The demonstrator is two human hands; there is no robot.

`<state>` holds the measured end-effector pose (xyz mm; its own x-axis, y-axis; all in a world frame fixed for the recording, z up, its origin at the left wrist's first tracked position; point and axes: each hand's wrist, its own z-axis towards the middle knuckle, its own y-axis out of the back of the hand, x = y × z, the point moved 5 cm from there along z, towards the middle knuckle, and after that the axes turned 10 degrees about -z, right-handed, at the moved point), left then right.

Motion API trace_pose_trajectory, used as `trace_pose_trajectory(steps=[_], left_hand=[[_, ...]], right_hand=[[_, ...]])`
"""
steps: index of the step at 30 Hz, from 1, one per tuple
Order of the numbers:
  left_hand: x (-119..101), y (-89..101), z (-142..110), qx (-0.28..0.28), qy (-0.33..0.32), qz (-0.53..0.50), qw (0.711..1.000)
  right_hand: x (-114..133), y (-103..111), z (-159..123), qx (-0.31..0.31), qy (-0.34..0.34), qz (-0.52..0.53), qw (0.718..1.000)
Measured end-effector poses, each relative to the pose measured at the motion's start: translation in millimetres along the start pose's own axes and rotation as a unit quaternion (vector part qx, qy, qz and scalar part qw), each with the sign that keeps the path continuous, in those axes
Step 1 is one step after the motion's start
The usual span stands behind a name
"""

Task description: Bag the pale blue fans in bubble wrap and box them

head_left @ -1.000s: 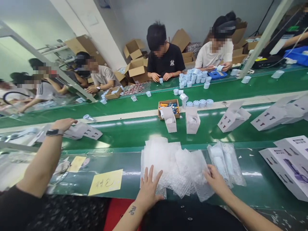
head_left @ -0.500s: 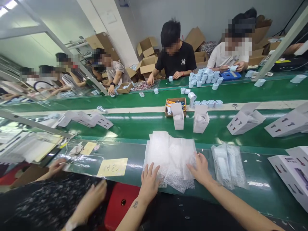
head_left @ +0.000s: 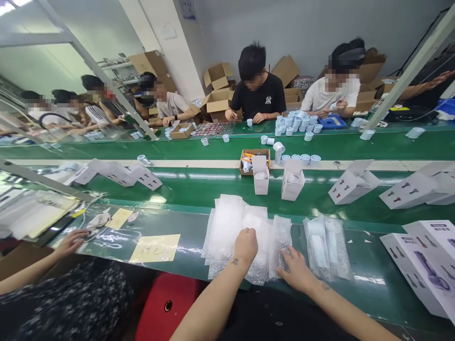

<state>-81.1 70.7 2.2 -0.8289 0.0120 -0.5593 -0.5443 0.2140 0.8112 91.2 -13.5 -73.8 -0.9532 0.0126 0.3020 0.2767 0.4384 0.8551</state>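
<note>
Clear bubble-wrap bags (head_left: 227,222) lie in an overlapping pile on the green worktop before me. My left hand (head_left: 246,247) is over the pile, its fingers curled closed; whatever they may pinch is hidden. My right hand (head_left: 295,269) rests with fingers spread on a single bubble-wrap bag (head_left: 281,232) at the pile's right side. Farther right, apart from my hands, lie two bubble-wrapped pale items (head_left: 325,246) side by side.
White printed boxes (head_left: 415,265) stand at the right edge. Open white boxes (head_left: 293,182) sit on the green belt (head_left: 199,184) ahead. A yellow paper note (head_left: 155,248) lies at left, near a co-worker's hand (head_left: 73,242). Other people work across the line.
My left hand has moved right across the pile and closed its fingers. One bag now lies slightly apart on the right, under my right hand. The view has shifted slightly.
</note>
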Motion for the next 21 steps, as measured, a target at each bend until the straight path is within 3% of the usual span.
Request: trace_pose_trajectory(steps=[2, 4, 5, 8, 10, 11, 13, 14, 16, 18, 20, 21], left_hand=[[3, 18.4, -5, -0.044, 0.005, -0.057, 0.997], [8, 43.8, -10, -0.108, 0.02, -0.208, 0.972], [10, 56.2, -13, -0.137, 0.031, -0.31, 0.94], [14, 83.0, -18, -0.18, 0.067, -0.554, 0.81], [9, 91.0, -21, -0.186, 0.081, -0.605, 0.77], [4, 91.9, -22, -0.18, 0.082, -0.605, 0.771], [-9, 89.5, -24, -0.156, 0.068, -0.571, 0.803], [-13, 87.8, -25, -0.152, 0.059, -0.547, 0.821], [-17, 87.2, -29, -0.175, 0.05, -0.506, 0.843], [-13, 87.1, -34, -0.203, 0.072, -0.493, 0.843], [-9, 78.9, -40, -0.156, 0.103, -0.526, 0.83], [-10, 69.5, -44, -0.091, 0.114, -0.556, 0.819]], right_hand=[[-1, -1, 0, 0.001, -0.001, 0.014, 1.0], [0, 2, 3, -0.015, 0.008, 0.071, 0.997], [1, 7, 5, -0.028, 0.015, 0.108, 0.994], [7, 34, 13, -0.08, 0.02, 0.219, 0.972], [18, 65, 16, -0.12, 0.032, 0.343, 0.931], [27, 82, 17, -0.128, 0.053, 0.417, 0.898], [50, 115, 18, -0.119, 0.1, 0.532, 0.833], [62, 128, 20, -0.112, 0.113, 0.554, 0.817], [77, 147, 24, -0.115, 0.096, 0.575, 0.804], [81, 153, 30, -0.139, 0.059, 0.587, 0.795], [78, 150, 35, -0.158, 0.032, 0.59, 0.791], [73, 149, 37, -0.17, 0.021, 0.585, 0.793]])
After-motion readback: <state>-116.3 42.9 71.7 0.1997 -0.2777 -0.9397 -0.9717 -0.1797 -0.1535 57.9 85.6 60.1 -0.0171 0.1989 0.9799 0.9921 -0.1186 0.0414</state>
